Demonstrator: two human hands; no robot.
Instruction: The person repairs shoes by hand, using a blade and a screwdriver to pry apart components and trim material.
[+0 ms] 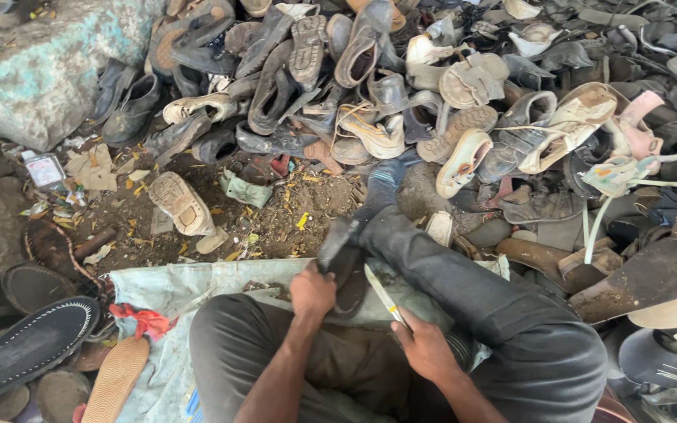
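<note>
The person sits on a sack spread on the ground, with 1 leg stretched forward toward a heap of shoes that fills the far and right side. The left hand holds a shoe just left of that leg, and the right hand holds a knife beside it, blade between shoe and leg. A stone block stands at the far left, with 1 lone shoe on the littered ground before the heap, and soles lie left of the sack.
</note>
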